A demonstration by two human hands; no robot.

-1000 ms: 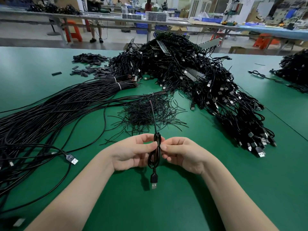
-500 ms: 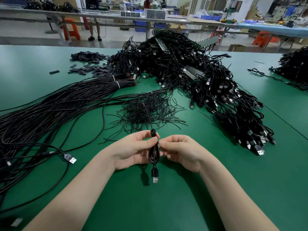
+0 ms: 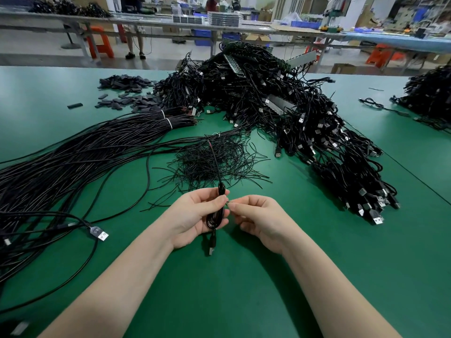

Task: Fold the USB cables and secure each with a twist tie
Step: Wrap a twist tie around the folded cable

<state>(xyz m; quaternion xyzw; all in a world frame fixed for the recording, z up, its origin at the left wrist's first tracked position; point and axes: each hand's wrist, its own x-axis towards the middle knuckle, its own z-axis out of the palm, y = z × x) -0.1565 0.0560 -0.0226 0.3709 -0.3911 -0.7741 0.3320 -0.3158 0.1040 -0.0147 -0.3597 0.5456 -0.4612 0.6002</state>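
Centre frame, above green table mat [image 3: 244,289]: left hand [image 3: 195,218] grips folded black USB cable [image 3: 216,219], metal plug hanging below. Right hand [image 3: 258,218] pinches thin black twist tie [image 3: 229,203] end beside bundle. Loose ties pile [image 3: 210,164] just above.

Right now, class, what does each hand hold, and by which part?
Left hand grips the folded cable around its middle. Right hand pinches the twist tie by its end.

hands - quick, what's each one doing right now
Left hand: grips the folded USB cable, plug hanging below.
Right hand: pinches a thin twist tie end beside the bundle.
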